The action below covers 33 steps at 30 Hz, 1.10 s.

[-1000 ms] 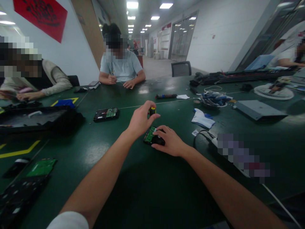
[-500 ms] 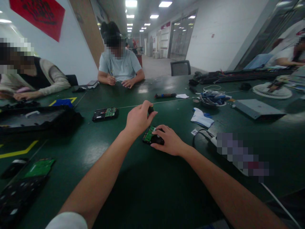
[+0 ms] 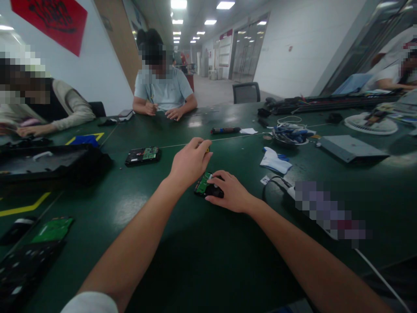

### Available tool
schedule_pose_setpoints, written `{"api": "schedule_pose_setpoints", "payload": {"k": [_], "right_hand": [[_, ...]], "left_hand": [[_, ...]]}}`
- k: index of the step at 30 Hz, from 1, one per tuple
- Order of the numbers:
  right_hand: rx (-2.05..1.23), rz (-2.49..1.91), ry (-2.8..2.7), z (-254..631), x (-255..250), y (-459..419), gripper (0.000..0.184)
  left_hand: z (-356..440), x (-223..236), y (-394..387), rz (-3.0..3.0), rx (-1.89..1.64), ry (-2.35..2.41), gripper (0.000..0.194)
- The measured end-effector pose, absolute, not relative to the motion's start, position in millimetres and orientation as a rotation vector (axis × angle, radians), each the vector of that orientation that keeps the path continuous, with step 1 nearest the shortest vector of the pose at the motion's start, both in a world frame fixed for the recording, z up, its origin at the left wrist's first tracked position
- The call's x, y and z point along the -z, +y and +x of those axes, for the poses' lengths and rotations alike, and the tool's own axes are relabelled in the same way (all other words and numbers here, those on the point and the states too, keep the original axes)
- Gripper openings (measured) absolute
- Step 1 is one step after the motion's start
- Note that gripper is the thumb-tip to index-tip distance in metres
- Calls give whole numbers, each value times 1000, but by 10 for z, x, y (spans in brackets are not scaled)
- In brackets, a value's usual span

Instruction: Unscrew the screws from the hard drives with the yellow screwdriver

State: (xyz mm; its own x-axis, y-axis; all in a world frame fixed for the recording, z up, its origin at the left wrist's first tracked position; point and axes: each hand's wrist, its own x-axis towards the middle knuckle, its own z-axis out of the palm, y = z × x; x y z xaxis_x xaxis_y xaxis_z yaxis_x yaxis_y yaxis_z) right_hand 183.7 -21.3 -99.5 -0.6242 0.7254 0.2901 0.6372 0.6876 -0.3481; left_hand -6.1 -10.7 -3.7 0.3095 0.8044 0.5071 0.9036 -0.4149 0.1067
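Observation:
My left hand (image 3: 190,161) is closed around the top of a screwdriver handle, which its fingers almost wholly hide; only a sliver of yellow (image 3: 207,149) shows at the fingertips. It hovers just above a black hard drive with a green circuit board (image 3: 204,184) lying on the dark green table (image 3: 208,243). My right hand (image 3: 229,192) lies on the drive's right side, fingers curled over it and holding it down.
A second drive (image 3: 143,155) lies to the left, a loose green board (image 3: 54,229) and black trays at the near left. White gloves (image 3: 274,161), a bowl of cables (image 3: 291,133), a grey box (image 3: 350,148) and a power strip cable (image 3: 275,181) lie to the right. Three people sit around the table.
My left hand has closed further over the screwdriver handle, so its yellow and black top is now nearly hidden. My right hand has stayed on the drive.

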Motion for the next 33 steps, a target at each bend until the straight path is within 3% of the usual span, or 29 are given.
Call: {"api": "schedule_pose_setpoints", "payload": {"k": [5,12,15,20,29,33], "right_hand": [[-307,-1048,-2482,1838,998,-212,51],[-300,-1034,-2479,1844,1004,-207,50],[-296,-1030,-2476,1840,1017,-203,52],[-288,-1041,-2472,1829,1029,-197,52],[-297,-1041,-2481,1842,1027,-194,50],[-286,-1028,-2481,1843,1025,-188,51]], "left_hand": [[-94,104,-48,-2360,750,-1534,41],[-10,18,-114,-2310,659,-1882,48],[-6,-19,-135,-2325,716,-1946,43],[-49,40,-109,-2381,881,-1625,28],[-35,95,-90,-2256,912,-1646,27],[-34,88,-104,-2208,991,-1707,35]]}}
